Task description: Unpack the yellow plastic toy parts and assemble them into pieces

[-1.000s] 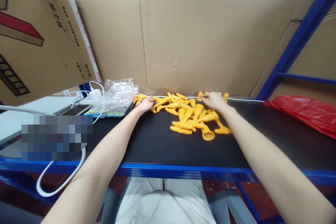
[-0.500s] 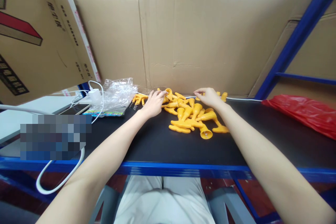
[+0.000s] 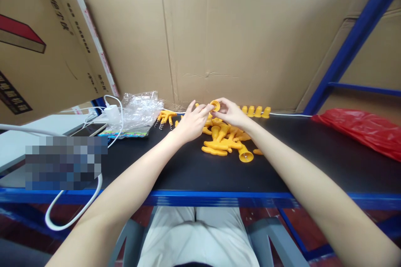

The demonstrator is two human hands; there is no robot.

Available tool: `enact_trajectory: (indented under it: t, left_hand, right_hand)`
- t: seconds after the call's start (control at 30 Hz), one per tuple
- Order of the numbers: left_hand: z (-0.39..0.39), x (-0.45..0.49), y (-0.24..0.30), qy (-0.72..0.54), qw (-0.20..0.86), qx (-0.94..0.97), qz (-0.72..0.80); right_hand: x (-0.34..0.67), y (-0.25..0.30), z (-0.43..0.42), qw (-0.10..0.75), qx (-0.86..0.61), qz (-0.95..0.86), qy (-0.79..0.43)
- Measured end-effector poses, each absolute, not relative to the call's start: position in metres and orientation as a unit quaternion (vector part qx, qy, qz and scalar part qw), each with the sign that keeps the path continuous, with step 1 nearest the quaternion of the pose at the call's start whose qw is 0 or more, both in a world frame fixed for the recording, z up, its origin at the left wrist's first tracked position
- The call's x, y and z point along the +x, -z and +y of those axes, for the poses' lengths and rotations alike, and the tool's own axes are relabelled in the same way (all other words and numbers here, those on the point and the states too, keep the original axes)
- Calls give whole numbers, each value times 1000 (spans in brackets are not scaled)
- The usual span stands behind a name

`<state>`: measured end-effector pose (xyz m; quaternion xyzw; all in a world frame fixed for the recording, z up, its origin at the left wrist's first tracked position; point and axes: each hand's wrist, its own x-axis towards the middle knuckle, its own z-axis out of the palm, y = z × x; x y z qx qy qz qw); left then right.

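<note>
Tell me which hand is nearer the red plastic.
Right. The right hand is to the left of the red plastic; the left hand is farther left, beyond the right hand.

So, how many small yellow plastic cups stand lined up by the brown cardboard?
4 visible, rightward from the right hand: first cup, second cup, third cup, fourth cup. The hand may hide more.

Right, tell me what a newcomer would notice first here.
Most likely the central heap of yellow pieces on the black tabletop. At its back, the left hand and right hand meet at a yellow cup-shaped piece. Then the red plastic, far right.
</note>
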<state>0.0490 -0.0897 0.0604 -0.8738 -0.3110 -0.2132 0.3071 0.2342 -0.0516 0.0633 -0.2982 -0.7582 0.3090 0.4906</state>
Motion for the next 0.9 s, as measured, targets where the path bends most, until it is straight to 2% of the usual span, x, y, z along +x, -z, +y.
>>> enact_trajectory:
  t: [0.2, 0.3, 0.4, 0.63, 0.77, 0.9]
  left_hand:
    - [-85, 47, -59, 332, 270, -845, -320]
    - [-73, 41, -53, 394, 227, -824, -337]
    - [-59, 34, -44, 395, 201, -835, -326]
    - [-60, 31, -46, 398, 215, -833, -318]
    - [-67, 34, -53, 366, 245, -832, -336]
    - [-67, 32, -52, 323, 286, -834, -345]
  right_hand:
    - [231, -64, -55, 520, -333, -749, -239]
    - [228, -67, -57, 546, -313, -721, -289]
    - [224, -70, -60, 555, -273, -698, -361]
    - [225, -72, -65, 514, -283, -697, -412]
    - [229, -75, -65, 512, -299, -738, -324]
    - [232, -77, -67, 439, -343, -824, -102]
